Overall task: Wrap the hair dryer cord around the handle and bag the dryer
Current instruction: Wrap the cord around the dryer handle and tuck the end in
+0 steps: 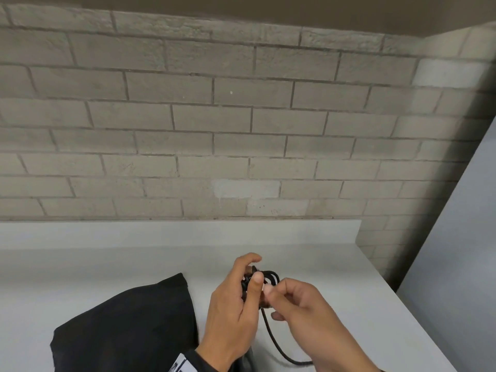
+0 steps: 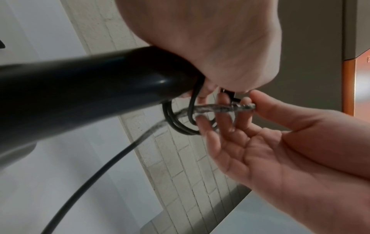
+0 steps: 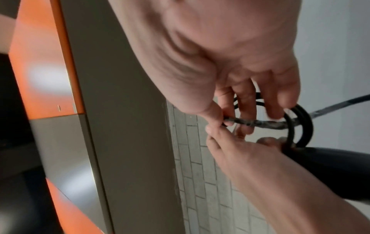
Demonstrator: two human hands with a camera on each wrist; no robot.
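My left hand [image 1: 239,294] grips the black hair dryer handle [image 2: 90,88] above the table, thumb pressed on the coils. Several loops of the black cord [image 1: 269,277] circle the handle's end, seen close as cord loops [image 3: 300,123] in the right wrist view. My right hand [image 1: 284,295] pinches a stretch of the cord [image 2: 224,108] between thumb and fingertips just right of the loops. The loose cord [image 1: 279,350] trails down toward the bottom edge of the frame. The black bag [image 1: 126,326] lies flat on the table to the left of my hands. The dryer's body is hidden.
A white table [image 1: 335,277] runs along a pale brick wall [image 1: 214,116], with its right edge close to my right hand. A grey panel [image 1: 456,237] stands to the right. Orange and grey cabinet fronts [image 3: 46,79] show in the right wrist view.
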